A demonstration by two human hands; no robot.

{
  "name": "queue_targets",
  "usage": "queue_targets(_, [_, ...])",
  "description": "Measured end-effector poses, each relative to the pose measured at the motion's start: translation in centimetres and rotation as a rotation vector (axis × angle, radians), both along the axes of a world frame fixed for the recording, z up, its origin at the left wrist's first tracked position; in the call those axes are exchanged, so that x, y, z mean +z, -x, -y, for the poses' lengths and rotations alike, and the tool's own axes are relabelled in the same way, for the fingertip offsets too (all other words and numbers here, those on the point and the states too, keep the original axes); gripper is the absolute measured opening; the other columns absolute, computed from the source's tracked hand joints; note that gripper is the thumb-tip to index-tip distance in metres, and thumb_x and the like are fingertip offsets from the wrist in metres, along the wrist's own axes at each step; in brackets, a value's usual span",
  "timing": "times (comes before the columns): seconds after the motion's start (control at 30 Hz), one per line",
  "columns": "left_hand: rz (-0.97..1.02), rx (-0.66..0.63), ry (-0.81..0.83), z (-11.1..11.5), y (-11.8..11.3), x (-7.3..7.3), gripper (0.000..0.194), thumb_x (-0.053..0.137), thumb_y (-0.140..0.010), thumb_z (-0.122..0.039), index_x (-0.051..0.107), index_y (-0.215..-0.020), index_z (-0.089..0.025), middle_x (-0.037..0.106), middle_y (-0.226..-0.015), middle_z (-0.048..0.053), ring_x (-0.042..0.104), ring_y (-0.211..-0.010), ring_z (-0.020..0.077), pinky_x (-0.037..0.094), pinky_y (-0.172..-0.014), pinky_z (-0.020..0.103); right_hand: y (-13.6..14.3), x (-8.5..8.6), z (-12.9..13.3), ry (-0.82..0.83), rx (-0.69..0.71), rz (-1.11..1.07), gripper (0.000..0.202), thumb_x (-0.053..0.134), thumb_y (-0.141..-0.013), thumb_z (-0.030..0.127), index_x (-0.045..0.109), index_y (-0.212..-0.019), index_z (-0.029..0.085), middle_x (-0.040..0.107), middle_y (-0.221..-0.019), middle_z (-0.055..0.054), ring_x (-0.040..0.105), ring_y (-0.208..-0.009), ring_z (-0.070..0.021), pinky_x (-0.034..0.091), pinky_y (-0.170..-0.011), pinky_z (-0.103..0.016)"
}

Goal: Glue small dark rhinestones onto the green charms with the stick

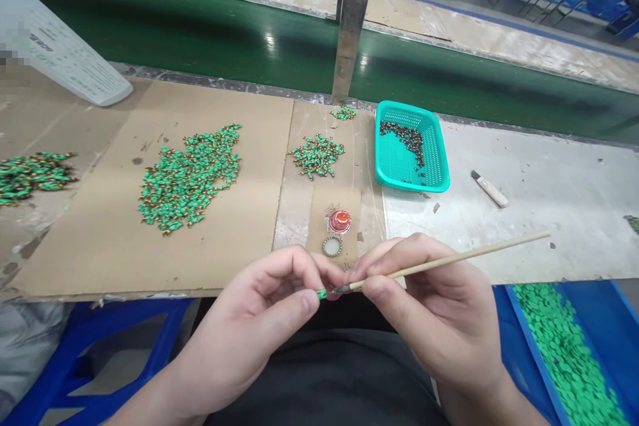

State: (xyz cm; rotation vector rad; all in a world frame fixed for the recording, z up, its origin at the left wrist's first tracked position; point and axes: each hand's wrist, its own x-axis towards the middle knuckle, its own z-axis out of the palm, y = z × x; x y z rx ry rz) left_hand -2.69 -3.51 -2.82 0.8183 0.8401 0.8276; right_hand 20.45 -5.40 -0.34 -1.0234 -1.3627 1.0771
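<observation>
before cardboard (257,200) on bench (559,206), brush (464,256); metal post (352,26) beyond

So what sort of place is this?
Likely a workshop for small parts: green pieces heaped on cardboard, a teal basket of dark bits, a brush in the right hand.

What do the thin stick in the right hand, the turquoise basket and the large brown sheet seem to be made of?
Thin stick: probably wood or bamboo, matte, from its pale tan colour. Turquoise basket: most likely moulded plastic, slightly shiny, with one even colour and small holes. Large brown sheet: apparently cardboard, dull, with a flat papery surface.
</observation>
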Motion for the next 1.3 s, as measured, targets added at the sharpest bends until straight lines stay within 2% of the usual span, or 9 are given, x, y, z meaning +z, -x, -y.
queue_targets(0.3, [-0.015, 0.031, 0.000, -0.2, -0.1, -0.1, 0.034, 0.105, -0.097, -0.052, 0.088, -0.083, -0.026, 0.093, -0.102, 0.008, 0.087, -0.106, 0.0288, 0.070, -0.099, 0.036, -1.4, 0.1, -0.1, -0.002, 0.138, 0.074, 0.021, 0.088, -0.110, 0.012, 0.087, -0.120, 0.030, 0.094, -0.113, -0.003, 0.092, -0.104, -0.0212, 0.075, -0.095, -0.033])
queue_targets(0.53, [-0.058, 0.023, -0.021, 0.1, 0.1, -0.3, 0.032, 0.103, -0.098, -0.053, 0.089, -0.084, -0.027, 0.093, -0.103, 0.006, 0.085, -0.100, 0.0249, 0.068, -0.095, 0.031, -1.2, -0.2, -0.2, -0.019, 0.113, 0.034, 0.022, 0.087, -0.111, 0.010, 0.088, -0.121, 0.029, 0.094, -0.110, -0.002, 0.093, -0.103, -0.0204, 0.075, -0.093, -0.032])
queue_targets(0.8, [-0.085, 0.048, -0.014, -0.2, -0.2, -0.2, 0.036, 0.106, -0.093, -0.056, 0.089, -0.081, -0.027, 0.091, -0.098, 0.007, 0.083, -0.095, 0.0270, 0.069, -0.092, 0.035, -0.7, -0.1, -0.4, -0.016, 0.077, 0.003, 0.018, 0.089, -0.109, 0.012, 0.090, -0.116, 0.029, 0.095, -0.104, -0.004, 0.093, -0.094, -0.0233, 0.077, -0.085, -0.035])
queue_targets(0.93, [-0.102, 0.064, -0.034, 0.0, 0.1, -1.0, 0.036, 0.103, -0.095, -0.060, 0.089, -0.082, -0.029, 0.092, -0.099, 0.006, 0.083, -0.096, 0.0273, 0.070, -0.093, 0.033, -0.8, -0.5, -0.9, -0.029, 0.050, -0.077, 0.016, 0.091, -0.108, 0.013, 0.090, -0.114, 0.028, 0.094, -0.106, -0.005, 0.093, -0.096, -0.0243, 0.078, -0.088, -0.038])
queue_targets(1.03, [-0.164, 0.133, 0.003, -0.1, 0.8, -2.3, 0.036, 0.102, -0.095, -0.060, 0.087, -0.082, -0.029, 0.093, -0.102, 0.007, 0.084, -0.098, 0.0302, 0.072, -0.093, 0.036, -1.9, -1.0, -2.0, -0.112, -0.076, -0.080, 0.011, 0.095, -0.106, 0.019, 0.088, -0.107, 0.027, 0.089, -0.092, -0.002, 0.087, -0.083, -0.0201, 0.074, -0.077, -0.032])
queue_targets(1.13, [-0.199, 0.175, 0.016, -0.7, 1.7, -3.5, 0.041, 0.103, -0.090, -0.064, 0.084, -0.078, -0.029, 0.093, -0.099, 0.006, 0.085, -0.095, 0.0316, 0.075, -0.088, 0.036, -4.4, -1.1, -4.1, -0.156, -0.156, -0.107, 0.007, 0.081, -0.117, 0.028, 0.087, -0.114, 0.028, 0.080, -0.074, 0.004, 0.074, -0.059, -0.0143, 0.064, -0.057, -0.025])
queue_targets(1.17, [-0.208, 0.182, 0.008, -1.0, 1.9, -3.8, 0.042, 0.103, -0.089, -0.065, 0.084, -0.077, -0.029, 0.092, -0.099, 0.006, 0.085, -0.096, 0.0320, 0.075, -0.088, 0.035, -5.4, -1.1, -5.0, -0.166, -0.180, -0.097, 0.013, 0.074, -0.120, 0.030, 0.086, -0.115, 0.027, 0.081, -0.075, 0.003, 0.074, -0.058, -0.0145, 0.064, -0.056, -0.026])
queue_targets(1.23, [-0.223, 0.195, -0.016, -1.5, 2.4, -4.0, 0.043, 0.103, -0.088, -0.066, 0.084, -0.075, -0.029, 0.092, -0.098, 0.005, 0.086, -0.101, 0.0328, 0.075, -0.089, 0.033, -7.6, -0.9, -7.5, -0.212, -0.278, 0.041, 0.020, 0.069, -0.120, 0.035, 0.081, -0.107, 0.026, 0.088, -0.089, -0.002, 0.083, -0.073, -0.0182, 0.071, -0.069, -0.032])
queue_targets(1.3, [-0.232, 0.212, -0.030, -1.9, 2.7, -3.9, 0.045, 0.103, -0.087, -0.067, 0.084, -0.075, -0.029, 0.092, -0.098, 0.005, 0.087, -0.104, 0.0340, 0.075, -0.090, 0.033, -9.5, -0.7, -10.6, -0.210, -0.379, 0.382, 0.034, 0.059, -0.122, 0.044, 0.073, -0.098, 0.026, 0.091, -0.106, -0.007, 0.088, -0.090, -0.0211, 0.073, -0.082, -0.037])
